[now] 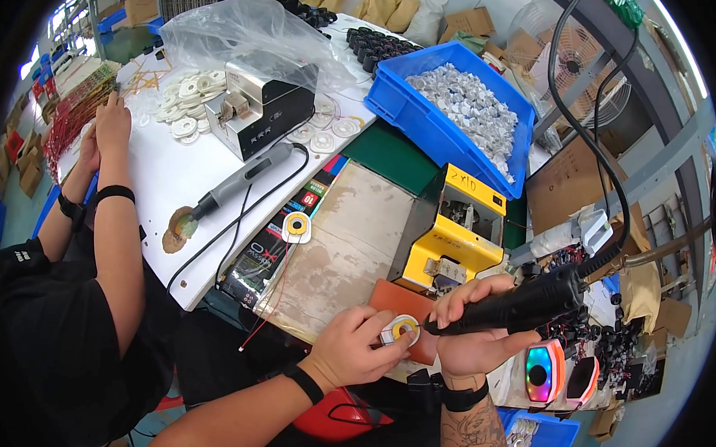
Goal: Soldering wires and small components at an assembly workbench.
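Note:
My left hand (pixel 353 351) pinches a small round white part with a yellow ring (pixel 399 330) between thumb and fingers, over an orange-brown pad (pixel 386 296) on the bench. In my right hand (pixel 471 339) lies a black corded electric screwdriver (pixel 512 303), pointing left. Its thin bit reaches the edge of the white and yellow part; whether it touches a screw is too small to tell. A similar white part with a yellow ring (pixel 296 226) rests farther left on the worktop, with a red wire trailing from it.
Just beyond my hands stands a yellow machine (pixel 453 228). Behind it a blue crate (pixel 449 133) holds many small white parts. At left, a co-worker's hands (pixel 106 134) are over a white table with a black and silver machine (pixel 263 108) and a grey screwdriver (pixel 246 176). Lit speakers (pixel 544 372) sit right.

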Demonstrator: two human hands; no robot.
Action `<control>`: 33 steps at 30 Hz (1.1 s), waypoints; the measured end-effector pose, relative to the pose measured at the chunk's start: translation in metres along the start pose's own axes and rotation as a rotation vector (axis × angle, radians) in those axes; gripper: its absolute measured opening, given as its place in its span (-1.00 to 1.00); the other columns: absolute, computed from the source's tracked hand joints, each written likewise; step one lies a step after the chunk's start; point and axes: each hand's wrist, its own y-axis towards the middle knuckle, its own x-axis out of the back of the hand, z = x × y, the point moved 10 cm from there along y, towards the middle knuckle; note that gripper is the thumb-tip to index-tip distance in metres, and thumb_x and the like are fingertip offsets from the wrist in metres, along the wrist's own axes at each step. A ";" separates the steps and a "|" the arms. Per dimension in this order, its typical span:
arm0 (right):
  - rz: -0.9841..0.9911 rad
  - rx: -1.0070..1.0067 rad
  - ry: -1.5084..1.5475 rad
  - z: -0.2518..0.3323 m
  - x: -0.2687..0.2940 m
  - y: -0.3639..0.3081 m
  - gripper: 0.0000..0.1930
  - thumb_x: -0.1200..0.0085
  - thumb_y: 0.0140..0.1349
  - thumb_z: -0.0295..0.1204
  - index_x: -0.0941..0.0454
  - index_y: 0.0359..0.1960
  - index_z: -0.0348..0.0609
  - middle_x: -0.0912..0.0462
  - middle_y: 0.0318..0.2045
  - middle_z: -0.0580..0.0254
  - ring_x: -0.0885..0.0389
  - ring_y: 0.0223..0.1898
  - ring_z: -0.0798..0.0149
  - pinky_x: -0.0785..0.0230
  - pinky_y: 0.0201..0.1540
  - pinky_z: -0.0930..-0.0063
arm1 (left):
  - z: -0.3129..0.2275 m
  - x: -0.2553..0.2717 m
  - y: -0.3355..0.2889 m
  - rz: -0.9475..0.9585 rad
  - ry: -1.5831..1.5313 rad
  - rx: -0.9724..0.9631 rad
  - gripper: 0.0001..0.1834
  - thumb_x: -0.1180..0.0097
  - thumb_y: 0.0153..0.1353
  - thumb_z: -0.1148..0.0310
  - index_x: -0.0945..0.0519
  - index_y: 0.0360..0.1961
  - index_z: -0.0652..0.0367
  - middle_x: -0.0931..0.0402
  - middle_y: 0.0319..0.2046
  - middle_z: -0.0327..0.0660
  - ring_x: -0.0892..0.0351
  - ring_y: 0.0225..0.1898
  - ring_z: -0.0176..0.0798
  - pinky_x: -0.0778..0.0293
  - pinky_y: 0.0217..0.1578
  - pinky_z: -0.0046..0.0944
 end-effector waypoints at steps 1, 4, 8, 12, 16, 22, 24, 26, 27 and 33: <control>0.001 0.002 0.000 0.002 0.000 0.002 0.02 0.32 -0.03 0.73 -0.25 -0.20 -0.15 -0.42 -0.53 0.20 -0.44 -0.54 0.31 -0.40 -0.43 0.42 | 0.000 0.000 0.000 0.001 0.003 -0.001 -0.60 -0.45 0.02 0.19 -0.71 -0.06 -0.17 -0.55 -0.08 -0.21 -0.49 -0.16 -0.11 -0.51 -0.19 -0.20; 0.038 -0.004 0.024 0.009 -0.003 0.015 0.02 0.29 -0.02 0.72 -0.26 -0.17 -0.15 -0.43 -0.51 0.19 -0.45 -0.52 0.30 -0.41 -0.42 0.40 | 0.002 -0.001 -0.002 0.016 -0.010 0.011 -0.60 -0.43 0.03 0.19 -0.71 -0.05 -0.17 -0.57 -0.03 -0.20 -0.49 -0.15 -0.11 -0.52 -0.19 -0.20; -0.014 0.240 -0.019 0.036 0.001 0.042 -0.06 0.24 0.12 0.64 -0.29 -0.19 -0.17 -0.42 -0.50 0.21 -0.44 -0.57 0.29 -0.38 -0.47 0.40 | 0.000 0.002 0.002 0.034 -0.020 0.020 -0.61 -0.41 0.04 0.21 -0.71 -0.05 -0.15 -0.58 0.06 -0.19 -0.49 -0.15 -0.11 -0.52 -0.18 -0.22; 0.008 0.211 -0.093 0.012 0.004 0.051 -0.05 0.28 0.11 0.66 -0.28 -0.20 -0.16 -0.38 -0.51 0.25 -0.44 -0.56 0.30 -0.39 -0.47 0.39 | 0.001 -0.001 0.000 0.041 0.008 0.006 -0.66 -0.37 0.09 0.22 -0.70 -0.06 -0.15 -0.57 0.15 -0.24 -0.48 -0.12 -0.15 -0.53 -0.19 -0.23; 0.008 0.222 -0.118 0.009 0.010 0.048 -0.06 0.33 0.12 0.66 -0.27 -0.19 -0.14 -0.37 -0.50 0.25 -0.44 -0.55 0.32 -0.41 -0.45 0.38 | 0.000 -0.002 0.001 0.033 0.009 0.010 -0.68 -0.34 0.13 0.21 -0.69 -0.05 -0.18 -0.57 0.16 -0.28 -0.48 -0.09 -0.18 -0.55 -0.20 -0.24; -0.036 0.197 -0.138 0.008 0.009 0.046 -0.05 0.37 0.13 0.66 -0.27 -0.15 -0.15 -0.38 -0.49 0.24 -0.44 -0.54 0.32 -0.41 -0.44 0.39 | 0.002 -0.003 -0.001 0.052 0.017 0.013 -0.54 -0.35 0.06 0.25 -0.69 0.05 -0.26 -0.57 0.14 -0.28 -0.48 -0.09 -0.18 -0.55 -0.18 -0.23; -0.045 0.183 -0.134 0.009 0.010 0.044 -0.05 0.37 0.13 0.66 -0.28 -0.14 -0.15 -0.39 -0.49 0.23 -0.44 -0.54 0.31 -0.42 -0.44 0.38 | 0.002 -0.002 -0.001 0.047 -0.001 0.006 -0.51 -0.36 0.03 0.29 -0.69 0.07 -0.26 -0.56 0.16 -0.26 -0.49 -0.14 -0.17 -0.54 -0.16 -0.24; -0.053 0.167 -0.130 0.010 0.010 0.042 -0.05 0.36 0.14 0.65 -0.28 -0.13 -0.15 -0.40 -0.49 0.23 -0.44 -0.54 0.30 -0.42 -0.43 0.38 | 0.002 -0.002 -0.001 0.043 -0.019 0.001 -0.47 -0.37 0.00 0.32 -0.70 0.09 -0.26 -0.55 0.17 -0.23 -0.51 -0.19 -0.16 -0.53 -0.14 -0.24; -0.044 0.153 -0.071 0.011 0.010 0.039 -0.05 0.34 0.14 0.65 -0.29 -0.12 -0.15 -0.41 -0.50 0.21 -0.45 -0.54 0.29 -0.42 -0.43 0.37 | 0.001 -0.002 -0.001 0.032 -0.014 -0.001 -0.48 -0.38 0.00 0.32 -0.70 0.08 -0.25 -0.55 0.17 -0.23 -0.51 -0.19 -0.16 -0.54 -0.14 -0.24; 0.004 0.132 0.057 0.028 -0.013 0.013 -0.05 0.30 0.15 0.64 -0.28 -0.12 -0.18 -0.44 -0.50 0.16 -0.48 -0.56 0.25 -0.44 -0.44 0.34 | 0.001 -0.002 -0.001 0.017 0.009 -0.002 -0.51 -0.39 -0.03 0.31 -0.71 0.02 -0.24 -0.56 0.16 -0.21 -0.52 -0.18 -0.15 -0.55 -0.16 -0.21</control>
